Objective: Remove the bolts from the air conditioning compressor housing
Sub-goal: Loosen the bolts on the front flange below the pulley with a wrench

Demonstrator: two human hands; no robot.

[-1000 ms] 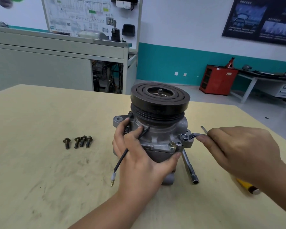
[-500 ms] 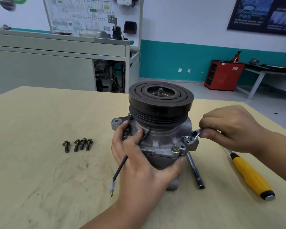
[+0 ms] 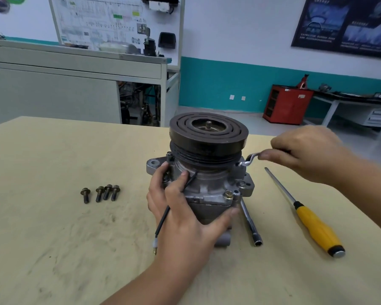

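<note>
The air conditioning compressor (image 3: 209, 183) stands upright on the table with its dark pulley (image 3: 208, 134) on top. My left hand (image 3: 185, 214) grips the front of its grey housing, over a black wire (image 3: 163, 219). My right hand (image 3: 306, 153) pinches a small silver wrench (image 3: 250, 159) whose head sits at the housing's right rear rim. A brass-coloured bolt (image 3: 228, 194) is still in the front right flange. Several removed bolts (image 3: 101, 193) lie in a row on the table to the left.
A yellow-handled screwdriver (image 3: 315, 225) lies on the table to the right. A long metal socket extension (image 3: 251, 223) rests against the compressor's base. The beige table (image 3: 53, 238) ends behind the compressor; a grey workbench (image 3: 75, 69) and red cabinet (image 3: 287, 104) stand beyond.
My right hand has swung the wrench from the front right flange backward and upward around the housing's right side. The screwdriver came into full view. My left hand has kept its grip.
</note>
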